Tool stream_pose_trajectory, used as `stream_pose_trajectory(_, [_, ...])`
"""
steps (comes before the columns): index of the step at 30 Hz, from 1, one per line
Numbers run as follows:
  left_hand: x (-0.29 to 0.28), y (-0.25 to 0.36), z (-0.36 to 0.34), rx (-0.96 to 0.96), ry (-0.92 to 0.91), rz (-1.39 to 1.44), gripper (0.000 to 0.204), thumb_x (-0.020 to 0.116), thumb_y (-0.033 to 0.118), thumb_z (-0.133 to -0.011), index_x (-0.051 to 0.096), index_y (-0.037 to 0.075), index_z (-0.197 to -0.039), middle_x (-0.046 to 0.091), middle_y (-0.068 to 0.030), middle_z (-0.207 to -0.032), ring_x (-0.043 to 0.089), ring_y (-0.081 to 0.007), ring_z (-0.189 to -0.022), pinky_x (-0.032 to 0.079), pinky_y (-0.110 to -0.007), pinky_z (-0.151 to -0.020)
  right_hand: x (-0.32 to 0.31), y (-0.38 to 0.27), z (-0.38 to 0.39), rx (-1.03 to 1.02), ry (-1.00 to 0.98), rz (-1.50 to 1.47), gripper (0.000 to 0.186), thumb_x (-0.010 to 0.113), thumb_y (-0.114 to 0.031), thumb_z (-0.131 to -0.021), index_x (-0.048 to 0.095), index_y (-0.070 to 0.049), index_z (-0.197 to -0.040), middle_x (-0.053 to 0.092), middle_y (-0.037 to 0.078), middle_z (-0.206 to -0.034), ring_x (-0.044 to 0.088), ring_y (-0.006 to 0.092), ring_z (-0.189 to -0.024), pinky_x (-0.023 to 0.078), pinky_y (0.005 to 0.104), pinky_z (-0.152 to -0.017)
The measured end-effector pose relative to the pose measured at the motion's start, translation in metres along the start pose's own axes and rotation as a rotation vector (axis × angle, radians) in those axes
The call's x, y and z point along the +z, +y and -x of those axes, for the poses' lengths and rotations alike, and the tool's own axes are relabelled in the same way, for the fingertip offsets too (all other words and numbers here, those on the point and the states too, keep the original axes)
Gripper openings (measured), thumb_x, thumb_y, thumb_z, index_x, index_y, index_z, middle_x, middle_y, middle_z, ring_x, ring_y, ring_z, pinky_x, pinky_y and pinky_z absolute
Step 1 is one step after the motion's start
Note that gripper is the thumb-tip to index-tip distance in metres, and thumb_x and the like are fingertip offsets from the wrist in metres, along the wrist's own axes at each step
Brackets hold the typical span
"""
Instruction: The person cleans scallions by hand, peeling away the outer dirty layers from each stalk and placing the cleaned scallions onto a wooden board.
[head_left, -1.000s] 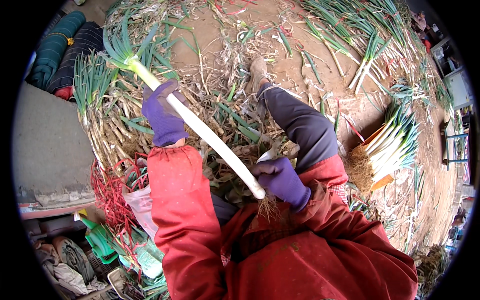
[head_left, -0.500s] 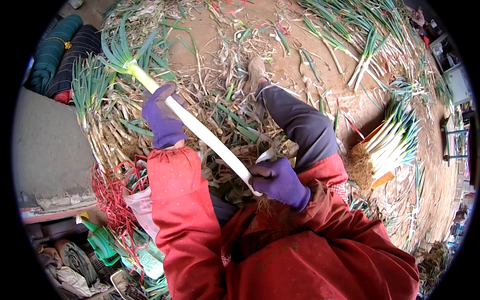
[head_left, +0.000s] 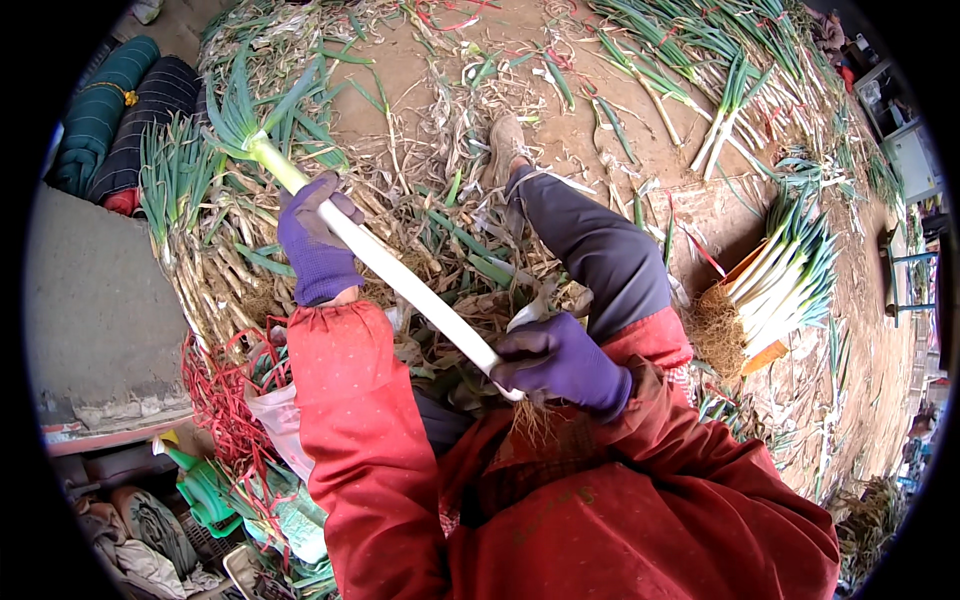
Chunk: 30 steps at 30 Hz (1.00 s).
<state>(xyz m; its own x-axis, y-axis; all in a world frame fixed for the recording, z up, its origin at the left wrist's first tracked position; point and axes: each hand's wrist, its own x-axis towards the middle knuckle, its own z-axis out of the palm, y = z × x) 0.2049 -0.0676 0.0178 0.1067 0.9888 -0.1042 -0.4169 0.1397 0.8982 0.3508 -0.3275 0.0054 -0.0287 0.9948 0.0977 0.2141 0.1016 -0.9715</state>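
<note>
I see one long white leek (head_left: 400, 275) held across the lap, its axis running from green leaves far left to the rooty base near right. My left hand (head_left: 315, 240), in a purple glove, is wrapped around the upper stalk; my right hand (head_left: 560, 362) is clenched on the base. A heap of untrimmed leeks (head_left: 200, 230) lies left; a trimmed bundle (head_left: 785, 285) lies right, well apart.

Head-worn fisheye view, looking steeply down over the wearer's lap.

The single camera sat close above the red sleeves (head_left: 360, 450), faced forward and down onto the dirt floor (head_left: 420, 70), and bent the scene toward a dark circular rim.
</note>
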Motion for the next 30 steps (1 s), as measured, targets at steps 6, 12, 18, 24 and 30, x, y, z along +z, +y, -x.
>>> stream_pose_trajectory(6, [0.001, 0.001, 0.001, 0.017, 0.013, 0.009, 0.026, 0.066, 0.002, -0.074, 0.051, -0.002, -0.095, 0.051, -0.0075, -0.057, 0.050, -0.0199, -0.044, 0.045, -0.033, -0.042, 0.017, -0.008, 0.000, 0.138, 0.138, 0.145, 0.031, 0.062, -0.009, -0.075, 0.067, -0.005, -0.106, 0.055, 0.013, -0.058, 0.052, 0.0159, -0.046, 0.042, 0.0301, -0.048])
stream_pose_trajectory(12, [-0.004, -0.004, -0.003, 0.037, -0.003, 0.030, 0.027, 0.066, 0.002, -0.073, 0.052, -0.002, -0.095, 0.051, -0.0073, -0.058, 0.050, -0.0194, -0.044, 0.044, -0.033, -0.042, 0.014, -0.002, -0.001, 0.398, 0.044, -0.327, 0.020, 0.060, -0.001, -0.072, 0.069, -0.002, -0.090, 0.056, 0.007, -0.055, 0.055, 0.0093, -0.049, 0.040, 0.0266, -0.044])
stream_pose_trajectory(18, [-0.011, -0.002, -0.005, -0.018, -0.016, 0.070, 0.033, 0.065, 0.003, -0.073, 0.050, 0.004, -0.102, 0.052, -0.0062, -0.061, 0.051, -0.0183, -0.048, 0.045, -0.033, -0.046, 0.008, 0.006, 0.000, 0.118, 0.060, -0.398, 0.018, 0.062, 0.001, -0.072, 0.069, 0.000, -0.089, 0.062, 0.004, -0.062, 0.055, 0.0079, -0.049, 0.041, 0.0232, -0.043])
stream_pose_trajectory(24, [-0.008, 0.002, 0.000, -0.029, -0.003, 0.117, 0.036, 0.063, 0.003, -0.079, 0.048, 0.010, -0.110, 0.053, -0.0009, -0.073, 0.049, -0.0123, -0.052, 0.040, -0.026, -0.043, 0.003, -0.012, 0.004, 0.471, 0.023, -0.497, 0.017, 0.064, 0.001, -0.074, 0.069, 0.001, -0.090, 0.064, 0.003, -0.068, 0.055, 0.0086, -0.049, 0.043, 0.0226, -0.048])
stream_pose_trajectory(30, [-0.018, 0.004, -0.010, -0.027, -0.094, 0.176, 0.047, 0.062, 0.003, -0.078, 0.042, 0.010, -0.120, 0.053, -0.0045, -0.072, 0.049, -0.0157, -0.051, 0.040, -0.030, -0.045, 0.015, -0.010, 0.007, 0.083, 0.181, -0.153, 0.014, 0.059, 0.003, -0.073, 0.068, -0.002, -0.083, 0.063, 0.005, -0.065, 0.057, 0.0096, -0.054, 0.044, 0.0247, -0.051])
